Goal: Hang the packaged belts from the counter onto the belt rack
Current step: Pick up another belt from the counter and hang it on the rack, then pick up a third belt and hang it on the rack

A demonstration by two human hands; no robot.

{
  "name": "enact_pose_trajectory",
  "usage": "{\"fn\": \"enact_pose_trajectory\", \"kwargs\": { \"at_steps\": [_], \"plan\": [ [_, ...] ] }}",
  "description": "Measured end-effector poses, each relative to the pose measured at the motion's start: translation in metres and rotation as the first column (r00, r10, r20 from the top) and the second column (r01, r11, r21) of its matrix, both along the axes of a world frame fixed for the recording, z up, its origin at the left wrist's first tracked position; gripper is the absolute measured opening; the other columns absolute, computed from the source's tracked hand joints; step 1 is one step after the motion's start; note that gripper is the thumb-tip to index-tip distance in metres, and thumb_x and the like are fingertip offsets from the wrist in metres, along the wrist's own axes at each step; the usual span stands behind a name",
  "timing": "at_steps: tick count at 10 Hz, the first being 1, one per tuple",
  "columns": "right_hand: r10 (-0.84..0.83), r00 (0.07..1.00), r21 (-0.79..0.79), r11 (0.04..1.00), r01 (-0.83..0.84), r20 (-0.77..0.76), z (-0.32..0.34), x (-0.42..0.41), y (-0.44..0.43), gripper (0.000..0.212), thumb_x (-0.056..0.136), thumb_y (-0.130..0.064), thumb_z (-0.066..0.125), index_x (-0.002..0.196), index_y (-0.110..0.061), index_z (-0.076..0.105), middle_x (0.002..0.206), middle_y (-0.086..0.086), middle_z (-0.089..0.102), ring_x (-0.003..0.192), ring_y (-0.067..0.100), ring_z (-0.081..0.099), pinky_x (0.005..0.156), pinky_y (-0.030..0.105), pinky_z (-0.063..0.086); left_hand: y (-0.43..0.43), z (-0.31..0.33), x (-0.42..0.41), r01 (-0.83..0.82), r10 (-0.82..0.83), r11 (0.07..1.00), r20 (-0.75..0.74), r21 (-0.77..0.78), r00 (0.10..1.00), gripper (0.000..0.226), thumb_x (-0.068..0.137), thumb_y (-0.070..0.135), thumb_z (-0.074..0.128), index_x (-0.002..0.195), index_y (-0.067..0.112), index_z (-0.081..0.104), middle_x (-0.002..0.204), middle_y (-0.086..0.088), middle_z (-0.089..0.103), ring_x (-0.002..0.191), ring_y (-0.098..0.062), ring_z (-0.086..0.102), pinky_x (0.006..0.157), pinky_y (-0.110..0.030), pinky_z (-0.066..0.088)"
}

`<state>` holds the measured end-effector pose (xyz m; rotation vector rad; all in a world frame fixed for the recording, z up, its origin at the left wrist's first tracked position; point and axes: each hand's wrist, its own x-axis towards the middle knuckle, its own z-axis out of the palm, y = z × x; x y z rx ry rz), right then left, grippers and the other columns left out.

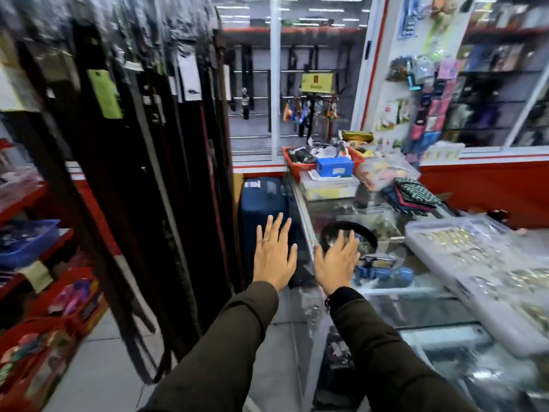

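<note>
Both arms reach forward in dark olive sleeves. My left hand [274, 254] is open with fingers spread, palm down, in front of a blue suitcase. My right hand [337, 258] is open too, held over the left edge of the glass counter [386, 295]. Just beyond its fingertips a coiled black belt [368, 234] lies on the counter. The belt rack [154, 120] fills the left of the view, hung with many dark belts in clear sleeves with paper tags. Neither hand holds anything.
The blue suitcase [263, 209] stands between rack and counter. On the counter are a blue tool [383, 273], white trays of rings [463, 248], a red basket [297, 163], a blue box [334, 166] and folded cloth [413, 196]. Red shelves [35, 257] stand left.
</note>
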<state>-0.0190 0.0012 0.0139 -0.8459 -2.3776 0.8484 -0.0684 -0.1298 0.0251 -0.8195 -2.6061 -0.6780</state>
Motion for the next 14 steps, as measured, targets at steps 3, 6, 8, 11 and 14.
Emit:
{"fn": "enact_pose_trajectory", "kwargs": {
  "at_steps": [3,6,8,11,14],
  "plan": [
    [-0.213,0.974,-0.604,0.767,0.214,0.074,-0.041,0.005,0.109,0.042,0.097,-0.011,0.050,0.132,0.012,0.052,0.138,0.031,0.054,0.130,0.044,0.049,0.103,0.041,0.039,0.131,-0.014,-0.016,0.435,-0.281,0.848,0.439,-0.304,0.854,0.056,0.111,0.019,0.026,0.163,0.011,0.005,0.173,-0.005,0.006,0.161,-0.022,-0.001,0.131,-0.041,-0.001],
    [-0.348,0.938,-0.819,0.540,0.196,-0.005,-0.073,-0.020,0.148,0.029,0.090,0.004,0.048,0.117,0.003,0.058,0.104,0.012,0.055,0.100,0.030,0.057,0.106,0.054,0.046,0.195,-0.030,-0.031,0.410,-0.165,0.822,0.525,-0.394,0.835,0.035,0.101,0.008,0.050,0.135,0.004,0.057,0.135,-0.020,0.061,0.129,-0.039,0.055,0.119,-0.050,0.036],
    [-0.517,0.826,-0.915,0.403,0.002,-0.226,-0.068,-0.014,0.134,0.037,0.086,0.018,0.059,0.118,0.000,0.053,0.117,0.016,0.055,0.106,0.028,0.057,0.079,0.035,0.059,0.186,-0.036,-0.031,0.318,-0.242,0.946,0.508,-0.066,0.827,0.030,0.101,0.017,0.056,0.126,0.010,0.069,0.126,-0.015,0.071,0.119,-0.034,0.065,0.100,-0.043,0.053],
    [-0.261,0.808,-0.790,0.498,-0.357,-0.529,-0.003,-0.013,0.100,0.037,0.085,0.000,0.073,0.121,0.002,0.063,0.112,0.021,0.069,0.100,0.028,0.068,0.069,0.021,0.060,0.128,-0.005,-0.020,-0.028,-0.287,0.818,0.449,0.574,0.846,0.029,0.098,0.010,0.063,0.125,0.009,0.073,0.122,-0.009,0.075,0.111,-0.013,0.067,0.100,-0.021,0.051],
    [0.071,0.723,-0.568,0.568,-0.596,-0.687,0.059,-0.016,0.033,0.031,0.084,-0.003,0.075,0.108,-0.021,0.071,0.100,-0.001,0.077,0.095,0.006,0.074,0.088,0.021,0.059,0.048,0.041,0.001,-0.090,-0.156,0.706,0.279,0.702,0.947,0.032,0.099,0.015,0.064,0.129,0.008,0.070,0.141,-0.002,0.062,0.130,-0.007,0.053,0.116,-0.025,0.040]
  ]
}}
